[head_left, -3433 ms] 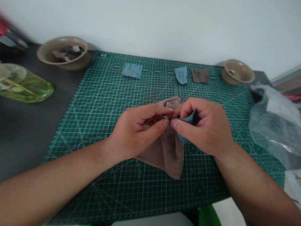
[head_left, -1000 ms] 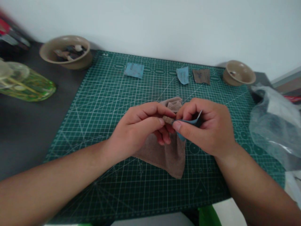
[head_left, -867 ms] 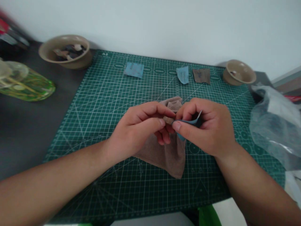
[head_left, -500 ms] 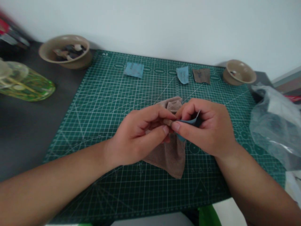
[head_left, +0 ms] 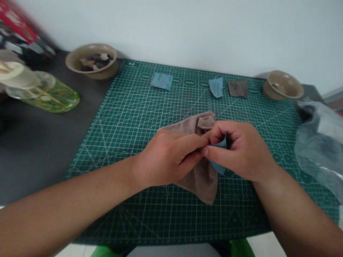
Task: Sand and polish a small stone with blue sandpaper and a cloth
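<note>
Head view: in front of you, over the green mat (head_left: 144, 114), a small blue sheet (head_left: 218, 168) is bent in your right hand (head_left: 241, 151), part of it tucked inside the curl of the fingers and part showing below the thumb. It looks thin and papery, so expect it to be light and bendy, with some spring at the bend and a tendency to crease; whether its face is rough or slick can't be made out. It is best held flat between thumb and forefinger, close to the bend.

Your right-hand grip is closed on that sheet, with the fingertips pinched together. Your left hand (head_left: 168, 157) meets them there, its thumb and fingers drawn together; you can't tell what, if anything, sits between them, because the fingers cover it.

Below your hands a brown cloth (head_left: 206, 189) lies rumpled on the mat, its far corner folded. Farther out, a plastic bag (head_left: 316, 142) sits to your right and a bottle (head_left: 60, 96) stands left on the dark desk (head_left: 53, 142).

Toward the mat's far edge lie a blue square (head_left: 162, 81), a curved blue piece (head_left: 215, 87) and a brown piece (head_left: 238, 88), between a small bowl (head_left: 270, 92) at right and a larger bowl (head_left: 105, 73) of scraps (head_left: 98, 62) at left.
</note>
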Demonstrator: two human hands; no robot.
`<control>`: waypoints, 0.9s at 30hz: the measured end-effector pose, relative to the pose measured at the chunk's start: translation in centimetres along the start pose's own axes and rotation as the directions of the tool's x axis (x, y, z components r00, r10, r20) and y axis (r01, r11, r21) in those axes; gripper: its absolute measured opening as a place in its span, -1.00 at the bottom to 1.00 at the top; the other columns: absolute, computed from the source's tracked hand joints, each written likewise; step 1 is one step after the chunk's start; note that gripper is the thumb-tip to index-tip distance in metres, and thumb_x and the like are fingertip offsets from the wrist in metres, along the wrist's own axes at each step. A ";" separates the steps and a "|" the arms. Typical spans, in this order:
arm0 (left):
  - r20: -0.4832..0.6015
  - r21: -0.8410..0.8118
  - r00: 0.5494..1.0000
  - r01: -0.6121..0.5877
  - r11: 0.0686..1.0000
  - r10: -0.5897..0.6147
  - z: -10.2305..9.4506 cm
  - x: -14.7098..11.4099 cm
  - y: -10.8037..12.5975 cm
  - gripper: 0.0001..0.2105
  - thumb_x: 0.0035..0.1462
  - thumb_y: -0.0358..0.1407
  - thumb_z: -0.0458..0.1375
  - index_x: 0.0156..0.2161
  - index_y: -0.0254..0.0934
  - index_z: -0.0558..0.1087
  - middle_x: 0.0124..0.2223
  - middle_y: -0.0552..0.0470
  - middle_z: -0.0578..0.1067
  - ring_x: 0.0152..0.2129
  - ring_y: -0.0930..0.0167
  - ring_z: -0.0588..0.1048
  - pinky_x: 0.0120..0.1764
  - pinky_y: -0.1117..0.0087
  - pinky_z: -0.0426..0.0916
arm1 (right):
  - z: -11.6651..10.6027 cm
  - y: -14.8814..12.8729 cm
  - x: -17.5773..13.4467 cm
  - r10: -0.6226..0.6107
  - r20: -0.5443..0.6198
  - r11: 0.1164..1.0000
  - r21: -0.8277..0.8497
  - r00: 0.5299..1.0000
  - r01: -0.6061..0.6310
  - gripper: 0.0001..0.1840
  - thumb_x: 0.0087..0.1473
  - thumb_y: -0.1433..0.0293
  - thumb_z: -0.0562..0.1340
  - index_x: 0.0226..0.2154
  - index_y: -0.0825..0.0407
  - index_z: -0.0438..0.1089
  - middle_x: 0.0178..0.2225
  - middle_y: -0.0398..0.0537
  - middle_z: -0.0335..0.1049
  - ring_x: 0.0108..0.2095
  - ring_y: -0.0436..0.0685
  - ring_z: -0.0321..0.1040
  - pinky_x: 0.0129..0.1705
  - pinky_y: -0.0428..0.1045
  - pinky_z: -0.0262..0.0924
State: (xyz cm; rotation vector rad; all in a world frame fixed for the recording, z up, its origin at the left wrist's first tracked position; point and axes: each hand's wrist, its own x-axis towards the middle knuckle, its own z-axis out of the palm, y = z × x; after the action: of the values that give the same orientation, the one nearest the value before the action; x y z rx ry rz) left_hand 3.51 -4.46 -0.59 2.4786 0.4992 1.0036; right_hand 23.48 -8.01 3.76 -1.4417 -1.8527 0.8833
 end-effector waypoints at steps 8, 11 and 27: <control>0.001 0.035 1.000 0.003 0.999 -0.003 -0.2 0.0 0.2 -0.92 0.25 -0.46 0.20 -0.18 -0.29 0.51 -0.46 0.15 0.52 -0.61 0.51 0.45 -0.51 0.44 0.21 | 0.1 0.0 -0.3 -0.047 0.010 0.996 -0.071 0.999 0.048 -0.82 -0.02 0.45 0.36 -0.57 0.04 0.39 -0.58 -0.23 0.49 -0.56 -0.07 0.32 -0.52 -0.13 0.12; 0.009 0.048 1.000 0.006 0.999 -0.006 -0.1 0.0 0.2 -0.94 0.25 -0.45 0.20 -0.21 -0.26 0.48 -0.47 0.15 0.49 -0.61 0.50 0.44 -0.52 0.41 0.19 | 0.1 0.0 -0.2 -0.068 0.020 0.995 -0.078 0.997 0.070 -0.81 -0.02 0.47 0.36 -0.58 0.04 0.37 -0.58 -0.23 0.48 -0.56 -0.09 0.31 -0.52 -0.14 0.10; 0.071 -0.181 0.995 -0.052 0.982 0.065 -0.9 0.0 0.5 -0.93 0.32 -0.43 0.19 -0.17 -0.22 0.41 -0.45 0.12 0.51 -0.56 0.47 0.50 -0.53 0.41 0.30 | -0.7 0.0 -0.9 -0.058 0.157 0.985 0.170 0.986 0.031 -0.76 -0.02 0.48 0.41 -0.56 0.01 0.34 -0.53 -0.24 0.50 -0.52 -0.04 0.38 -0.52 -0.13 0.18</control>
State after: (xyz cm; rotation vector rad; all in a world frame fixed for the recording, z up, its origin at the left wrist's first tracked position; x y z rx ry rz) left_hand 2.94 -4.69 0.24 2.3725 0.2992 0.9279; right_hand 24.28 -8.75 4.09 -1.2531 -1.8700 1.1340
